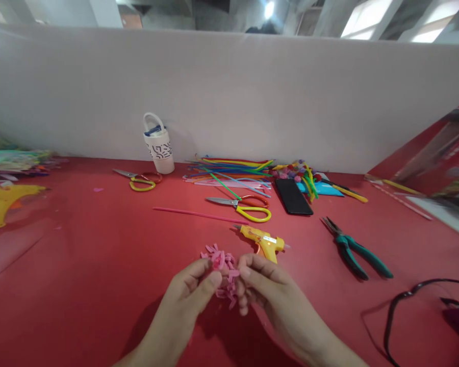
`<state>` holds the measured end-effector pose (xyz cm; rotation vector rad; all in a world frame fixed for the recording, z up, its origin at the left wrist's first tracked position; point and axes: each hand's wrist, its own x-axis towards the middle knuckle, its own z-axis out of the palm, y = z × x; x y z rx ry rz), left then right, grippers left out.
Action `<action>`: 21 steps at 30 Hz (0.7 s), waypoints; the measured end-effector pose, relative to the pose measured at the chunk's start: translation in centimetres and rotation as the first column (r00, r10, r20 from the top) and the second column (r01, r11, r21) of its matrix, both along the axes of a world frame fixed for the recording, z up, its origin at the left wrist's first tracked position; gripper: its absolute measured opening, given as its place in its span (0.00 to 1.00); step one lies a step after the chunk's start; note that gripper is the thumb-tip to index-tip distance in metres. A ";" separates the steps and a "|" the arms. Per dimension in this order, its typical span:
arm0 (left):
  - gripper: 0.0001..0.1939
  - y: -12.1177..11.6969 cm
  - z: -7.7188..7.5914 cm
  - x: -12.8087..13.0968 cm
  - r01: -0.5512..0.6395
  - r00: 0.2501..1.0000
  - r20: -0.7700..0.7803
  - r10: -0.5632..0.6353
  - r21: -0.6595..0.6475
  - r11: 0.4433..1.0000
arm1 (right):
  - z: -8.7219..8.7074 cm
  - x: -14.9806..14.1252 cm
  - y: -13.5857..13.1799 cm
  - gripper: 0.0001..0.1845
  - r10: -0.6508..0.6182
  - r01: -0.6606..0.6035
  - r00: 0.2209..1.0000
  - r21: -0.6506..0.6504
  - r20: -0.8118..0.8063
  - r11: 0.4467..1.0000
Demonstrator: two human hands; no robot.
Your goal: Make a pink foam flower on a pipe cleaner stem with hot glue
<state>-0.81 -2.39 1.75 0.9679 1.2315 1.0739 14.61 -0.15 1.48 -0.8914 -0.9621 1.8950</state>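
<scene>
A pink pipe-cleaner flower (221, 261), made of many short looped pieces, is held up between both hands above the red table. My left hand (195, 288) pinches it from the left, thumb in front. With thumb and forefinger, my right hand (265, 285) grips one of its pink ends on the right side. Just beyond the hands lies a yellow glue gun (262, 239), its nozzle pointing left. Behind that are a single pink pipe cleaner (199, 213) and scissors (239, 205) with red and yellow handles.
Along the white partition (229, 97) stand a white tumbler (159, 148) and a pile of coloured pipe cleaners (229, 171). A black phone (294, 197) and green-handled pliers (354, 250) lie right. Left are more scissors (137, 179) and another glue gun (7, 199). A black cable (392, 311) curves at lower right.
</scene>
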 end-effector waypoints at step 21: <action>0.13 -1.0 -0.9 -0.4 0.378 0.685 -0.728 -0.015 0.338 0.862 | 2.2 1.3 -0.4 0.06 0.002 -0.239 0.773 0.288 0.634 0.927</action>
